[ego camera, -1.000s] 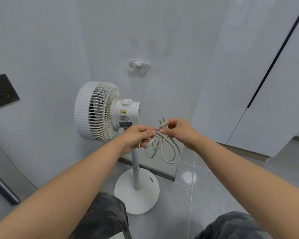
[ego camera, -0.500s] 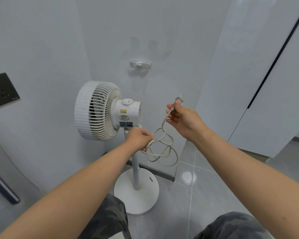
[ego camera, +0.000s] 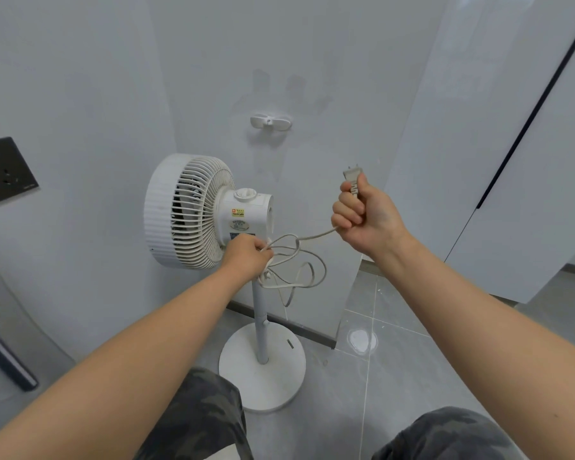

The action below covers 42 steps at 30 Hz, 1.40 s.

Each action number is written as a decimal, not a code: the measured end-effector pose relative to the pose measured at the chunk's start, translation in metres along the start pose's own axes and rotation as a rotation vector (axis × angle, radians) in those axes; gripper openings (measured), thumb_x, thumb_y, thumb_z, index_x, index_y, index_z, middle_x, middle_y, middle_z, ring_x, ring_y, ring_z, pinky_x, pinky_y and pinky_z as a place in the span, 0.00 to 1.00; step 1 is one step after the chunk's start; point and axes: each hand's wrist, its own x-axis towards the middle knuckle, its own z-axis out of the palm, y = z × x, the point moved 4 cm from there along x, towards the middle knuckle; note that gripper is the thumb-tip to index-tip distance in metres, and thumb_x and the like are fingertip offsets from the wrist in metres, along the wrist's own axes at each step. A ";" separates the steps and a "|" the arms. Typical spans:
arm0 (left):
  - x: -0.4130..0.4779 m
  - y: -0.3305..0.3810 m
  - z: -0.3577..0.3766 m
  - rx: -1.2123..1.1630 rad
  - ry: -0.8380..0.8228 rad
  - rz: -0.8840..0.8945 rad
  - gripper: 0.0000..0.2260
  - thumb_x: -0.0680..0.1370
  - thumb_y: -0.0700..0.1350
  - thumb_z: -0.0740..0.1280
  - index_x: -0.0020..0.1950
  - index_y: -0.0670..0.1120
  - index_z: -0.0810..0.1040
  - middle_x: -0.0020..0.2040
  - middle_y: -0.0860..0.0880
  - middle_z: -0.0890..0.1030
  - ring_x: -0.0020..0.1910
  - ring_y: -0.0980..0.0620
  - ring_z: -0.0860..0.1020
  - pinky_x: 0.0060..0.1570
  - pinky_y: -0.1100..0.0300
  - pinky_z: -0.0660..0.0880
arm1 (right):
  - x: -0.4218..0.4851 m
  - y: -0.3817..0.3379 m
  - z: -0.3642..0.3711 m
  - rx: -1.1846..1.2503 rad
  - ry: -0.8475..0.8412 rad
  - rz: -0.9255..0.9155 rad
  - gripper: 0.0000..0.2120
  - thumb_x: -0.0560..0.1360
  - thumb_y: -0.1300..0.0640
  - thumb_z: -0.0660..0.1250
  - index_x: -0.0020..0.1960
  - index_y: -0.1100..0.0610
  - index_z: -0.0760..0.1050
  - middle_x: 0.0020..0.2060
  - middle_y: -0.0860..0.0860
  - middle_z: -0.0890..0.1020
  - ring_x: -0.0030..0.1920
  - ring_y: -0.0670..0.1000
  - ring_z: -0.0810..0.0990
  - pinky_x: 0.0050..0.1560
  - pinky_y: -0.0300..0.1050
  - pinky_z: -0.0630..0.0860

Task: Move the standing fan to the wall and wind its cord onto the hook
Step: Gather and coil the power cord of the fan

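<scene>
- Grip of the right hand (ego camera: 367, 215) was clenched round the plug end of the cord, with the plug (ego camera: 352, 176) and its two prongs sticking up out of the fist.
- Grip of the left hand (ego camera: 248, 255) was closed on a bunch of loose loops of the cord (ego camera: 299, 260), just in front of the fan's pole and below the motor housing.
- One stretch of cord rose from those loops up and rightward to the right fist. The rest of the loops hung below and to the right of the left hand.
- The standing fan (ego camera: 193, 210) stood upright on its round base (ego camera: 263, 383) on the floor, close to the wall, with its grille turned left.
- The wall hook (ego camera: 270, 121) sat above the fan head, up and to the left of the plug and almost straight above the left hand. Its two arms lay level, side to side.
- The plug end looked the nearer to the hook, so the cord would likely have to travel up and leftward, with turns laid across that level axis.
- A black socket plate (ego camera: 5, 172) sat well apart on the left wall.
</scene>
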 end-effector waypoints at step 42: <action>-0.015 0.024 0.008 -0.930 -0.324 -0.167 0.20 0.74 0.25 0.59 0.63 0.40 0.74 0.41 0.44 0.80 0.39 0.51 0.81 0.41 0.62 0.81 | 0.009 0.052 -0.028 -1.490 -0.089 -0.084 0.10 0.72 0.58 0.71 0.53 0.58 0.80 0.40 0.51 0.79 0.42 0.47 0.77 0.48 0.41 0.73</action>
